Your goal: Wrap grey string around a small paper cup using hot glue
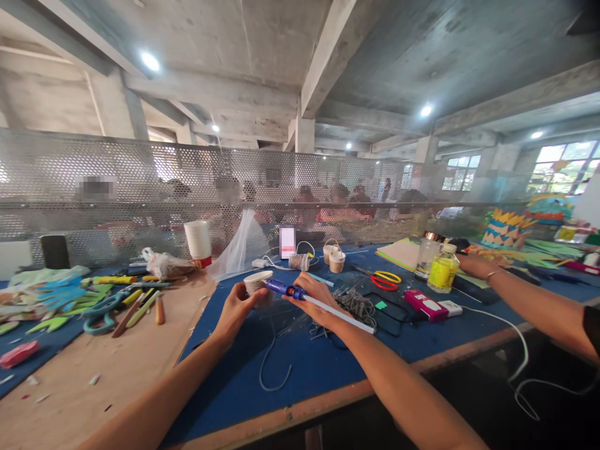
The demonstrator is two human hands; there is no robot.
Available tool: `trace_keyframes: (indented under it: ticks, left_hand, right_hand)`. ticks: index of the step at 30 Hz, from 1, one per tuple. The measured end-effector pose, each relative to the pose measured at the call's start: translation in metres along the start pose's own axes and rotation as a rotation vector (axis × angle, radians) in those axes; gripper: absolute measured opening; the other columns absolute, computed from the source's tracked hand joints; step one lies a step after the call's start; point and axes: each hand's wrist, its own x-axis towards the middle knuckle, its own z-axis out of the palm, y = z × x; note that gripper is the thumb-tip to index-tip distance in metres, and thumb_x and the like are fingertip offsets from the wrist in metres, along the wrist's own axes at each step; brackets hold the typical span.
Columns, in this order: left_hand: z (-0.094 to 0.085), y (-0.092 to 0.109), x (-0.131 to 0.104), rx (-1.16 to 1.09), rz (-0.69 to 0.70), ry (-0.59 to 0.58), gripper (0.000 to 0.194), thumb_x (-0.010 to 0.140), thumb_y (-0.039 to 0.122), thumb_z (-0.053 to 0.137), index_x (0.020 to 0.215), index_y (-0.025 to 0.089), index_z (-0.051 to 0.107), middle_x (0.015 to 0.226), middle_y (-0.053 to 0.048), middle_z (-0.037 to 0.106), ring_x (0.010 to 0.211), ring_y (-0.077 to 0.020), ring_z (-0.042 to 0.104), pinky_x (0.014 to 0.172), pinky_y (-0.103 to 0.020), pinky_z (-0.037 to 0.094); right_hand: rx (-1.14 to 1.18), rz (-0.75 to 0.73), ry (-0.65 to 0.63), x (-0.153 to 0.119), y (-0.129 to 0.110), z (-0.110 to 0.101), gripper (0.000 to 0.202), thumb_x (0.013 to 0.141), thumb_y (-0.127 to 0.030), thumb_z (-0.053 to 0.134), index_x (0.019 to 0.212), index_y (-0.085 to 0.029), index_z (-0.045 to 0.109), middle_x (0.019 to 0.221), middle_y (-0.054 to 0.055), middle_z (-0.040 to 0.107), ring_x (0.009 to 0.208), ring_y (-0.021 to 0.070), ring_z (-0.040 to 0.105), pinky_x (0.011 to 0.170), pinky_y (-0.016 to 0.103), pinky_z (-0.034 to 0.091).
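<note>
My left hand (234, 311) is closed around a small white paper cup (255, 280), its open rim facing up. My right hand (322, 299) grips a blue hot glue gun (280, 288), whose nozzle points left at the side of the cup. A long whitish glue stick (345, 317) sticks out of the back of the gun, over my wrist. A tangle of grey cord (357, 305) lies by my right hand, and a loose grey strand (272, 378) curls on the blue mat (225, 394) below.
Small cups with twine (336, 260) stand beyond my hands, near a cord spool (299, 262) and a phone (287, 242). Scissors (386, 279) and a yellow bottle (443, 270) lie rightward, beside a co-worker's arm (529, 303). Stacked cups (197, 240) and tools (134, 303) occupy the left.
</note>
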Motion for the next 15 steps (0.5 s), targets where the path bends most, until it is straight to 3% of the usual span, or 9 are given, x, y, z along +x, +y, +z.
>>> trace_keyframes:
  ticks: [15]
  left_hand:
    - [0.0007, 0.0040, -0.0028, -0.010, -0.015, -0.013, 0.073, 0.061, 0.064, 0.090, 0.110, 0.015, 0.067, 0.105, -0.011, 0.079, 0.096, -0.0290, 0.074, 0.081, -0.036, 0.057]
  right_hand:
    - [0.001, -0.015, 0.026, 0.0002, 0.0066, 0.0049, 0.028, 0.101, -0.046, 0.069, 0.092, -0.022, 0.059, 0.099, 0.000, 0.060, 0.081, 0.0145, 0.062, 0.068, 0.024, 0.039]
